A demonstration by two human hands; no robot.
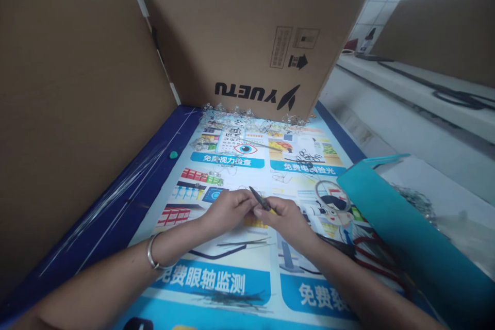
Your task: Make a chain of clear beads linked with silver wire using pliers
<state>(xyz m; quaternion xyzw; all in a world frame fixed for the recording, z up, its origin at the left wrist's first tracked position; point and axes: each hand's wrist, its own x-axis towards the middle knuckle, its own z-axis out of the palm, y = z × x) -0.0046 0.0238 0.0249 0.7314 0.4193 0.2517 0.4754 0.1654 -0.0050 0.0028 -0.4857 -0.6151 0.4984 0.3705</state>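
Observation:
My right hand (285, 217) is closed around a pair of small pliers (259, 198) with dark jaws and a bit of yellow on the handle. The jaws point up and to the left, away from me. My left hand (231, 208), with a silver bangle on the wrist, is pinched right beside the pliers. Whatever sits between its fingertips is too small to make out. Below both hands, thin wire pieces (247, 243) lie on the printed mat (247, 183). A larger bunch of thin wires (232, 298) rests nearer to me.
Clear wire-and-bead pieces (247, 114) line the back against a cardboard panel (232, 26). Dark looped pieces (307, 158) lie in front of them. At right stands a teal box (410, 237) beside tangled wire (415, 201). Red tool handles (377, 255) lie near my right forearm.

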